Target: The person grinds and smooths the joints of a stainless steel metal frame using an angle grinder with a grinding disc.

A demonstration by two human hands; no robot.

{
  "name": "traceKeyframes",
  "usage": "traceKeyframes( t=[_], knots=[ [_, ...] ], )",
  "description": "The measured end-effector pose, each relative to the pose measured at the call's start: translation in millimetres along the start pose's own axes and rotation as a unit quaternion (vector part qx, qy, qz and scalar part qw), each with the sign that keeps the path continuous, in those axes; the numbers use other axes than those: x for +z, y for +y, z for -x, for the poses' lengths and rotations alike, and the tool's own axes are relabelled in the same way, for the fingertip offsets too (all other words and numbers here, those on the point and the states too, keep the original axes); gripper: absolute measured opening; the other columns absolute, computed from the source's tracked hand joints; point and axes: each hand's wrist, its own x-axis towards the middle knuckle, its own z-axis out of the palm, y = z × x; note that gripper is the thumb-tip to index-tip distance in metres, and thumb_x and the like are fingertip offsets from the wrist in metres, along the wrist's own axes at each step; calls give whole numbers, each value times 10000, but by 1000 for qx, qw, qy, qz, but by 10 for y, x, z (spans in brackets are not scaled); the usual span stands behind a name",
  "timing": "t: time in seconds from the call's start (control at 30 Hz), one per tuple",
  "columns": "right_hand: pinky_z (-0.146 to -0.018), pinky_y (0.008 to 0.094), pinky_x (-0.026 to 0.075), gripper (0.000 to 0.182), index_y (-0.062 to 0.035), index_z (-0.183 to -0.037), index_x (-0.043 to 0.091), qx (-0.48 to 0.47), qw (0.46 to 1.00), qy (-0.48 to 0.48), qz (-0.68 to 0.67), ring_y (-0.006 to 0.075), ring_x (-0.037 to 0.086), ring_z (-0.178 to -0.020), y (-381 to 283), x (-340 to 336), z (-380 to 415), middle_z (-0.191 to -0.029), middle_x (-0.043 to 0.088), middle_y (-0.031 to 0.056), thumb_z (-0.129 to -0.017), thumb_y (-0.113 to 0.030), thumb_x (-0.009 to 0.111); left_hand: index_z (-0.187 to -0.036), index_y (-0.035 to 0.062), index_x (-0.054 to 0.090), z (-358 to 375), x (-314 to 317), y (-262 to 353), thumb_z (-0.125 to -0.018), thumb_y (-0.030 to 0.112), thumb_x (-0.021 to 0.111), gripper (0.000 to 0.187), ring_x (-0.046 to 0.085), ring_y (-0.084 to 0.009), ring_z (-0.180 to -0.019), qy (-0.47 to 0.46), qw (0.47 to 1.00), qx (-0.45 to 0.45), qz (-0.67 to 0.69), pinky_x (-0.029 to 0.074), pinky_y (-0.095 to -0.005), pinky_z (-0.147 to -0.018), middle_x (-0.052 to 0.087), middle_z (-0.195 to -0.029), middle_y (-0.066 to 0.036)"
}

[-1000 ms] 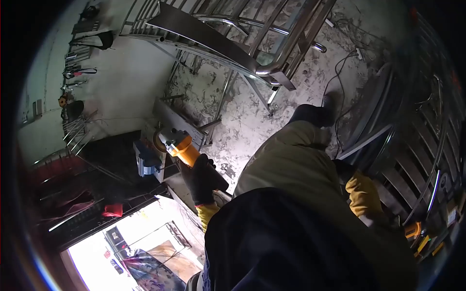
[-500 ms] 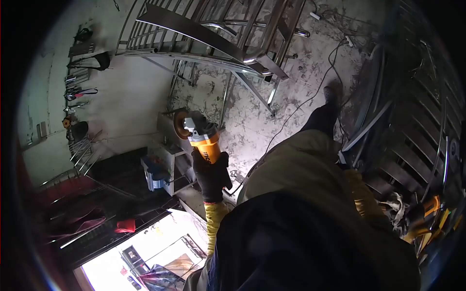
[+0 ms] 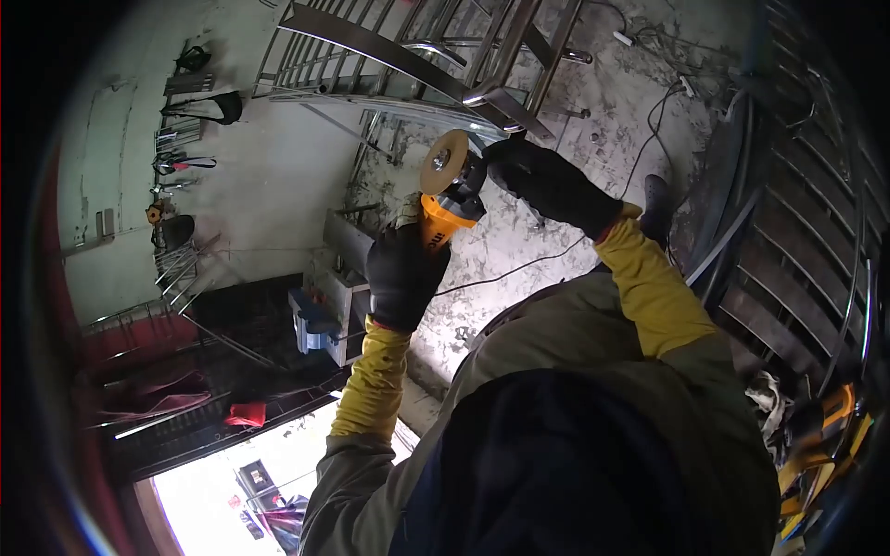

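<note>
My left hand (image 3: 405, 271), in a black glove, is wrapped round the orange body of an angle grinder (image 3: 443, 222). The grinder's round tan disc (image 3: 445, 162) is at its upper end and faces up. My right hand (image 3: 549, 185), also black-gloved, reaches in from the right with its fingers stretched toward the grinder head. Its fingertips are beside the head, just below the end of a shiny metal frame (image 3: 371, 57); contact with either is unclear. Nothing is visible in the right hand.
Dark slatted metal panels (image 3: 783, 269) stand at the right. A cable (image 3: 519, 270) crosses the stained floor. Tools hang on the left wall, with a blue container (image 3: 313, 322) lower down. Yellow-handled tools (image 3: 839, 408) lie at the lower right.
My right hand has come up from the lower right to beside the grinder head. The grinder has moved up and right in my left hand, its disc now turned toward the camera.
</note>
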Motion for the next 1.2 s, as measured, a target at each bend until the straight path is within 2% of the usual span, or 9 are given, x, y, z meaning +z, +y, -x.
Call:
traceKeyframes(
  t=[0.1,0.2,0.23,0.47,0.53,0.63,0.93,1.13,1.2],
  knots=[
    [-854,342,566,233,-62,-1259,654,-184,962,101,173,231,694,-990,400,176,-61,-1088,703,84,-1049,-160,629,-1367,51,589,-141,82,23,-765,349,840,717,705,-373,-799,44,998,30,-13,581,-485,-690,693,-901,-166],
    [-850,340,559,262,-59,-1306,613,-133,971,108,166,227,679,-1002,504,288,-69,-1093,671,89,-1054,-124,590,-1349,38,614,-196,150,87,-750,311,818,689,686,-368,-758,80,996,33,-1,568,-497,-672,677,-864,-159],
    [-822,342,549,254,-69,-1308,596,18,998,46,31,225,662,-944,359,237,-67,-1086,637,91,-1065,-128,550,-1378,48,605,-234,194,94,-751,296,813,705,684,-370,-757,89,996,30,-1,569,-497,-674,683,-878,-163],
    [-833,352,525,260,-79,-1325,570,27,997,56,37,237,631,-896,474,234,-96,-1062,615,80,-1088,-153,494,-1428,77,588,-313,198,97,-744,244,791,733,687,-366,-801,114,993,41,2,568,-496,-700,699,-967,-156],
    [-842,347,523,273,-91,-1340,588,-130,979,81,133,223,632,-930,465,204,-122,-1074,621,85,-1110,-179,471,-1426,78,590,-316,214,61,-742,242,791,731,686,-363,-806,120,992,46,-7,564,-498,-700,696,-976,-151],
    [-891,348,521,318,-103,-1392,597,123,985,-4,121,228,643,-993,453,144,-96,-1129,646,101,-1129,-201,449,-1424,82,596,-348,220,41,-735,246,797,736,679,-359,-804,129,990,56,-8,557,-490,-698,684,-971,-147],
    [-1059,413,509,435,-62,-1478,537,-155,925,64,342,356,622,-1242,518,114,-119,-1353,628,185,-1047,-104,575,-1393,80,609,-417,145,96,-704,221,811,731,678,-354,-812,130,989,71,5,557,-478,-708,678,-983,-141],
    [-1121,427,486,517,-59,-1502,509,-86,954,28,284,395,577,-1328,411,82,-147,-1405,602,210,-996,-53,614,-1399,77,603,-455,172,122,-714,217,815,730,681,-357,-811,150,986,73,9,562,-484,-712,682,-984,-146],
    [-1120,437,486,511,-56,-1502,506,90,977,-9,193,403,584,-1314,188,56,-157,-1399,603,215,-1001,-58,605,-1404,82,599,-463,180,126,-722,225,815,729,680,-357,-807,134,989,64,14,562,-486,-710,681,-984,-143]
  ],
)
